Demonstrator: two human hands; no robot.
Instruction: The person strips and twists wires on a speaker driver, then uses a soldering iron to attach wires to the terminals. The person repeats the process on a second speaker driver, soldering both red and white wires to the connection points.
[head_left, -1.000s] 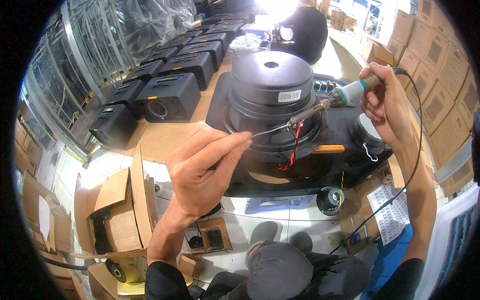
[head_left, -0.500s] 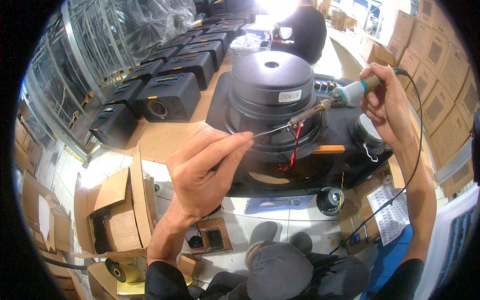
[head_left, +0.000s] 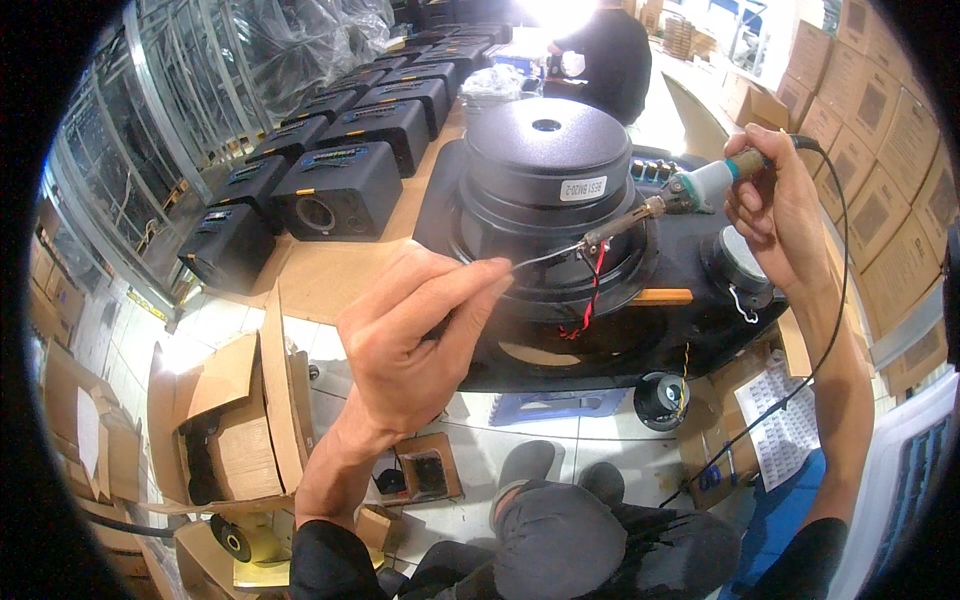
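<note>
A large black loudspeaker driver (head_left: 548, 150) stands magnet up on a black cabinet panel (head_left: 540, 365). Between thumb and forefinger, my left hand (head_left: 410, 335) pinches a thin strand of solder wire (head_left: 545, 260), stretched toward the driver's terminal. My right hand (head_left: 775, 200) is wrapped round the handle of a soldering iron (head_left: 700, 187) with a grey-teal body. The iron's tip meets the solder's end at the terminal, just beside the driver's rim. From there, a red and black wire pair (head_left: 598, 290) hangs down.
Right of the driver sit a small round speaker (head_left: 740, 258) with white wire and an orange strip (head_left: 662, 296). Several black speaker boxes (head_left: 335, 190) line the bench at left. The iron's black cord (head_left: 838, 260) loops past my right arm. Open cartons (head_left: 240, 430) stand lower left; a person (head_left: 610, 65) is beyond.
</note>
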